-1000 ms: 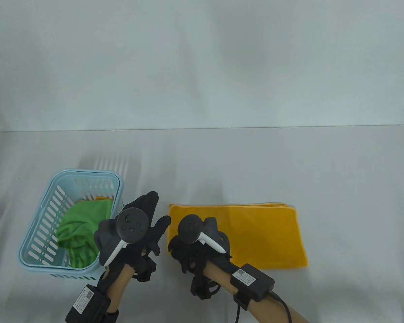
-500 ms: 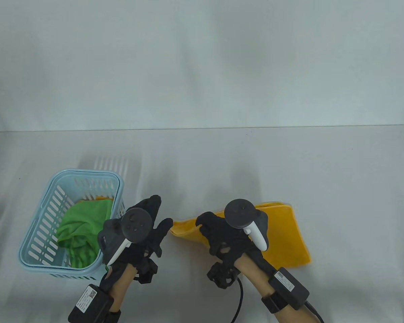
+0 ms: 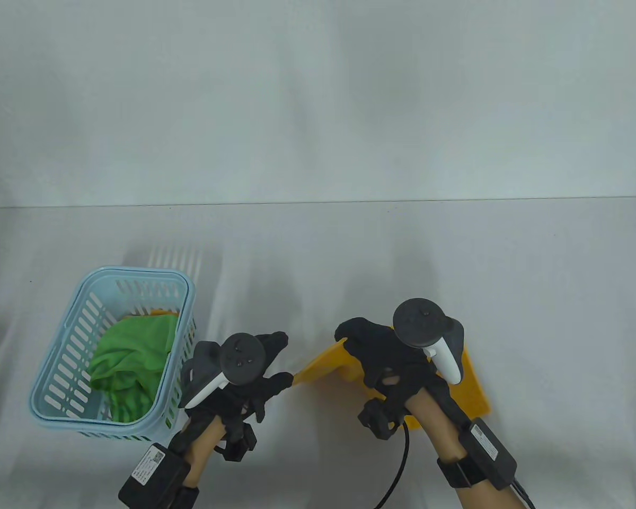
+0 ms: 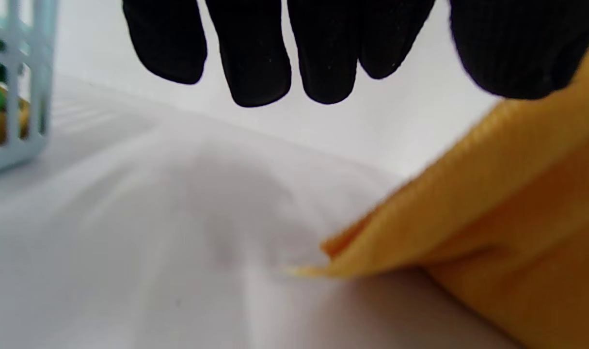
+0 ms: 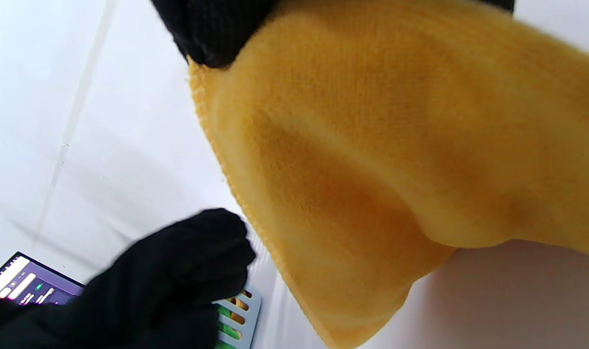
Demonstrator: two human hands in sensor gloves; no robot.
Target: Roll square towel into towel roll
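Note:
A yellow towel (image 3: 326, 368) lies folded at the front of the white table (image 3: 456, 254). My right hand (image 3: 360, 344) grips its left end and holds that end raised and turned over toward the right. The right wrist view shows the towel (image 5: 396, 155) hanging from my right fingers (image 5: 212, 29). My left hand (image 3: 278, 363) is just left of the towel, thumb at the low corner. In the left wrist view its fingers (image 4: 255, 63) hang straight and hold nothing, with the towel (image 4: 493, 218) at the right.
A light blue slotted basket (image 3: 138, 273) stands at the front left, with a crumpled green cloth (image 3: 130, 350) inside and something orange under it. It sits close to my left forearm. A cable trails from my right wrist toward the front edge.
My right hand took hold of the towel's left end, lifted it and carried it to the right, peeling it off the table. My left hand shifted right, to the towel's lower corner.

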